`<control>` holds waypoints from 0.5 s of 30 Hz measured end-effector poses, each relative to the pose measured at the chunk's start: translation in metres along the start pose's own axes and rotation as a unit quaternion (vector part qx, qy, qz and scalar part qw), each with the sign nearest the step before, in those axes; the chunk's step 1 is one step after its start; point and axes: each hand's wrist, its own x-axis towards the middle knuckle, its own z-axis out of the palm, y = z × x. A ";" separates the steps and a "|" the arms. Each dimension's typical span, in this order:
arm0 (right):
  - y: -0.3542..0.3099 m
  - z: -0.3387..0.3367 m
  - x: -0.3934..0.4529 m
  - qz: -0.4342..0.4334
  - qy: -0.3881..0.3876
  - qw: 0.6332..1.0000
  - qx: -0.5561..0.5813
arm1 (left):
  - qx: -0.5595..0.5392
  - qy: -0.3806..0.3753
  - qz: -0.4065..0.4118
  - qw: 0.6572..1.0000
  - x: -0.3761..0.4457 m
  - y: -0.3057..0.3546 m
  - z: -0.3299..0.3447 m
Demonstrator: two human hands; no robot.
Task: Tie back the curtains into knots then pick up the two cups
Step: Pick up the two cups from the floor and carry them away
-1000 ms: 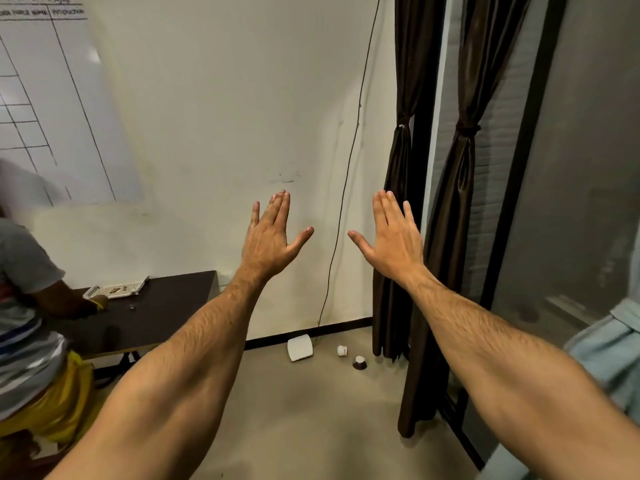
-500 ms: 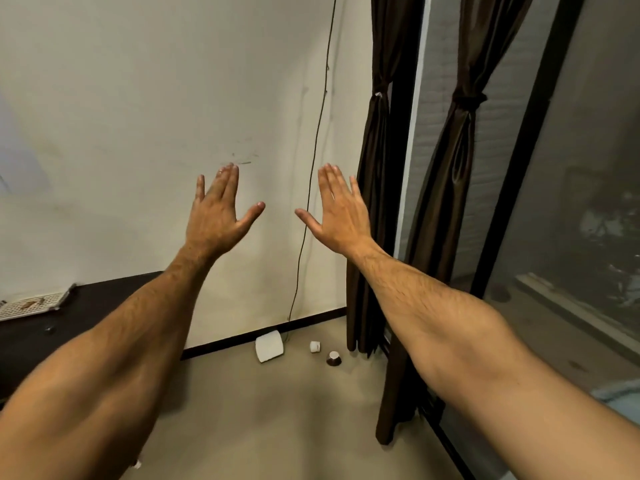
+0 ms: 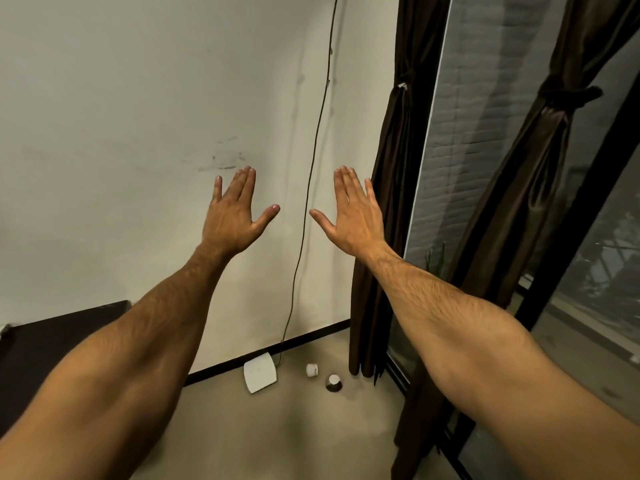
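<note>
Two dark brown curtains hang by the glass door. The far curtain [image 3: 391, 174] in the corner is gathered at a knot high up. The near curtain [image 3: 516, 202] is knotted at upper right. On the floor near the corner lie a white cup [image 3: 312, 370] on its side and a dark cup [image 3: 334, 383] upside down. My left hand [image 3: 235, 216] and my right hand [image 3: 353, 216] are held up in front of the wall with straight fingers, holding nothing. The right hand is just left of the far curtain, apart from it.
A white flat box [image 3: 260, 373] leans at the skirting with a thin cable [image 3: 311, 174] running up the wall. A dark table [image 3: 45, 344] stands at lower left. The glass door frame [image 3: 568, 244] fills the right side.
The view has swung right and moved closer to the corner. Both hands stay raised and spread. The seated person and the keyboard on the table have left the view.
</note>
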 end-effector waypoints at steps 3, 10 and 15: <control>0.003 0.029 0.019 0.004 -0.016 1.000 -0.006 | -0.006 -0.015 0.003 1.000 0.021 -0.015 0.031; 0.020 0.093 0.072 0.015 -0.028 0.999 -0.006 | -0.010 -0.031 0.008 0.999 0.070 -0.039 0.098; 0.045 0.142 0.106 0.005 -0.029 1.000 -0.004 | -0.002 -0.033 0.009 0.999 0.114 -0.041 0.141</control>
